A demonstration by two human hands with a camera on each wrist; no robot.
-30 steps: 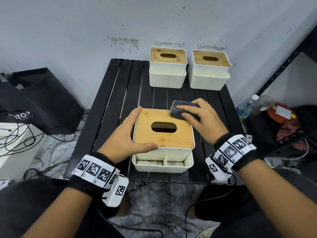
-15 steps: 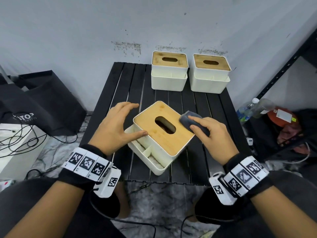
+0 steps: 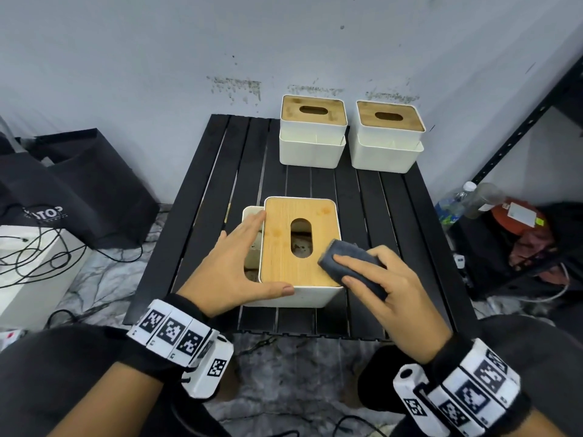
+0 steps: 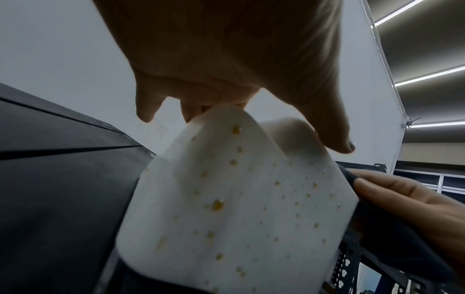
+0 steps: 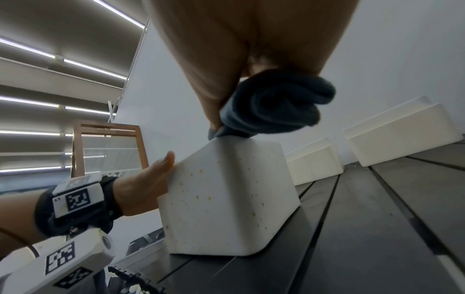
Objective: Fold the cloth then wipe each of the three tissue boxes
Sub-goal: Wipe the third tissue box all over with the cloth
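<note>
The near tissue box (image 3: 284, 247), white with a bamboo lid, stands mid-table with its slot pointing away from me and its open tray side to the left. My left hand (image 3: 243, 260) steadies it, straight fingers along the lid's left edge and thumb on the front wall. My right hand (image 3: 378, 279) grips the folded dark grey cloth (image 3: 344, 260) and presses it on the lid's near right corner. In the right wrist view the cloth (image 5: 271, 107) sits bunched on the box's (image 5: 226, 199) top corner. Yellowish specks dot the box wall (image 4: 239, 199). Two more boxes (image 3: 312, 134) (image 3: 388, 137) stand at the back.
The black slatted table (image 3: 205, 216) ends just before my knees. A black bag (image 3: 79, 184) and a white case with loose cables (image 3: 31, 263) lie on the floor at left. A dark metal shelf with bottles (image 3: 457, 203) stands at right.
The near box has been turned about a quarter turn, so its tray side went from facing me to the left. The cloth went from the lid's far right corner to its near right.
</note>
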